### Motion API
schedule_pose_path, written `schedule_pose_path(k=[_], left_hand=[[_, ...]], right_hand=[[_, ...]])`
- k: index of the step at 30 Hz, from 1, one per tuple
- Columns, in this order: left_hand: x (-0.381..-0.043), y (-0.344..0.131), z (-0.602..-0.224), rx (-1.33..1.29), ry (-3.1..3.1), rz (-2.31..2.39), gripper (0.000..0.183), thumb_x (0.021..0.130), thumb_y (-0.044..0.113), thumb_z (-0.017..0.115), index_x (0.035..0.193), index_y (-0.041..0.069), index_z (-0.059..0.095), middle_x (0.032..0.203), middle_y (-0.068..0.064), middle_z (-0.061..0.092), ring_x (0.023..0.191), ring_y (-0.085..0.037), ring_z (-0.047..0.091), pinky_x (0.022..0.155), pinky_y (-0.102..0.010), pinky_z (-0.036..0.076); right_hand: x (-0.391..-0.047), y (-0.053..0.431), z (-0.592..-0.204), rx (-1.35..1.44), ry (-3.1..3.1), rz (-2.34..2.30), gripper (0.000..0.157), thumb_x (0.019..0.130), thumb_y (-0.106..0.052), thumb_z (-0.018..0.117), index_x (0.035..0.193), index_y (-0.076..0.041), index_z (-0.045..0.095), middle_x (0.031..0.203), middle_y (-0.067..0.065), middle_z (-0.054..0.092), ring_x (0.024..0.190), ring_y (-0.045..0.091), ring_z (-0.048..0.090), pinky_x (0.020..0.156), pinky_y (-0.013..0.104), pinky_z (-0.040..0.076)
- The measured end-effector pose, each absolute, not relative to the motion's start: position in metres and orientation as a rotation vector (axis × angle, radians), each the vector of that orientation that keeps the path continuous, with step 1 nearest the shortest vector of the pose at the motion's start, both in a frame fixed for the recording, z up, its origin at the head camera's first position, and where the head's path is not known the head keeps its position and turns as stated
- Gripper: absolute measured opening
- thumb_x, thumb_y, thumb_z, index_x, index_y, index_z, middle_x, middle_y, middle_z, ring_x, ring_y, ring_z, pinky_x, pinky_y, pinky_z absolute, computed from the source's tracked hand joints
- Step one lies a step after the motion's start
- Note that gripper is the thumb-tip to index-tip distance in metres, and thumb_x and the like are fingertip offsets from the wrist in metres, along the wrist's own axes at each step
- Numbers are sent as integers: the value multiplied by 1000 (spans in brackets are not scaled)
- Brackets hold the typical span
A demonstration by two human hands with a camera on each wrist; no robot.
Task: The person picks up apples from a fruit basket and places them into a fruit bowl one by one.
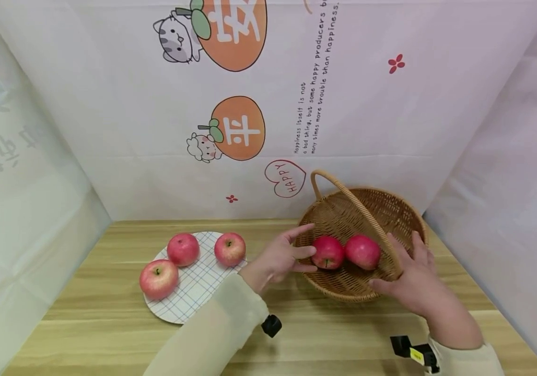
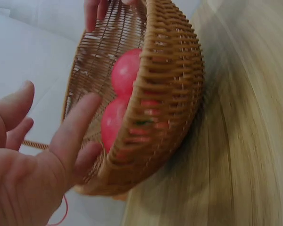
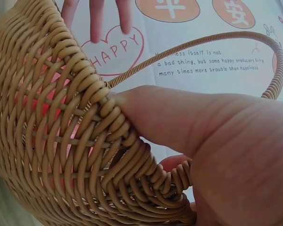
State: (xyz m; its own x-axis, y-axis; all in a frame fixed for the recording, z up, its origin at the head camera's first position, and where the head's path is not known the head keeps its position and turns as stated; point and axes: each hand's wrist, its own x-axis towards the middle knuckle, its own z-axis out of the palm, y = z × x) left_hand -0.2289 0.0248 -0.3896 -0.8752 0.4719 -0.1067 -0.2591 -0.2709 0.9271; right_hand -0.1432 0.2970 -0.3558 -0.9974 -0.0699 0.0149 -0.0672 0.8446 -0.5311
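A brown wicker basket [image 1: 343, 296] with an arched handle [image 1: 360, 206] stands on the table, its opening tipped toward me. Two red apples, a left one [image 1: 328, 253] and a right one [image 1: 363, 251], lie side by side in it. My left hand [image 1: 280, 258] is at the basket's left rim, fingers spread and fairly straight, fingertips close beside the left apple. At the right rim, by the handle's base, my right hand [image 1: 414, 282] grips the basket. Its thumb [image 3: 160, 113] lies along the rim in the right wrist view, while its other fingers reach over the edge.
A round white plate with a blue grid [image 1: 201, 284] sits left on the wooden table [image 1: 94, 313]. Three apples rest on it: one at the back [image 1: 183, 249], one at the right [image 1: 230, 249], one at the front left [image 1: 159, 279]. Printed white cloth [image 1: 353, 125] hangs behind.
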Motion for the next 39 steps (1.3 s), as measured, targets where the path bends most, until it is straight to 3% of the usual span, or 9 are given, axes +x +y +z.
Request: schedule_pose_path(k=[2, 7, 12, 17, 23, 27, 36, 39], left_hand=[[-231, 31, -391, 236, 1585, 2151, 62, 93, -8, 64, 145, 26, 54, 156, -23, 24, 110, -49, 58, 77, -46, 59], [-238, 41, -395, 217, 1686, 2095, 68, 90, -8, 68, 146, 26, 52, 136, -31, 45, 100, -52, 62, 74, -45, 60], [-244, 49, -399, 195, 1730, 2050, 69, 88, -8, 71, 145, 26, 53, 121, -27, 58, 93, -47, 65, 77, -46, 59], [-250, 56, -403, 157, 1801, 2012, 64, 88, -5, 72, 141, 27, 58, 134, -18, 50, 88, -42, 67, 77, -46, 60], [-254, 65, -405, 153, 1917, 1924, 59, 88, 0, 74, 139, 25, 60, 119, -15, 58, 72, -30, 63, 71, -43, 61], [-255, 72, -405, 137, 1948, 1894, 57, 88, 0, 75, 138, 23, 62, 122, -10, 56, 66, -26, 61, 72, -46, 60], [-256, 81, -408, 103, 1926, 1856, 55, 87, -3, 74, 137, 16, 63, 132, -14, 53, 88, -25, 65, 72, -47, 60], [-256, 84, -412, 77, 1882, 1853, 55, 87, -5, 73, 137, 15, 62, 132, -17, 52, 82, -29, 68, 70, -45, 61]], right_hand=[[-143, 297, -356, -113, 3012, -866, 119, 79, -51, 81, 160, -9, 4, 154, 27, -33, 134, 63, -19, 89, 87, 18], [-143, 296, -356, -111, 3018, -856, 119, 79, -50, 81, 160, -9, 5, 154, 27, -32, 134, 64, -17, 88, 87, 19], [-143, 295, -356, -105, 3028, -832, 118, 79, -51, 81, 160, -9, 6, 154, 28, -31, 134, 65, -16, 87, 88, 19], [-142, 294, -356, -105, 3031, -822, 119, 79, -52, 80, 161, -9, 5, 154, 27, -31, 133, 65, -17, 87, 88, 19], [-142, 292, -355, -131, 3051, -812, 118, 80, -51, 80, 160, -8, 7, 154, 29, -29, 133, 66, -16, 88, 87, 19], [-142, 292, -355, -140, 3053, -806, 117, 80, -52, 80, 160, -8, 7, 155, 29, -28, 134, 66, -16, 87, 88, 19], [-140, 291, -353, -150, 3069, -773, 116, 80, -51, 80, 161, -9, 8, 156, 29, -26, 134, 66, -14, 87, 88, 20], [-140, 289, -353, -171, 3078, -753, 115, 80, -50, 80, 161, -9, 9, 157, 28, -24, 134, 67, -11, 87, 87, 22]])
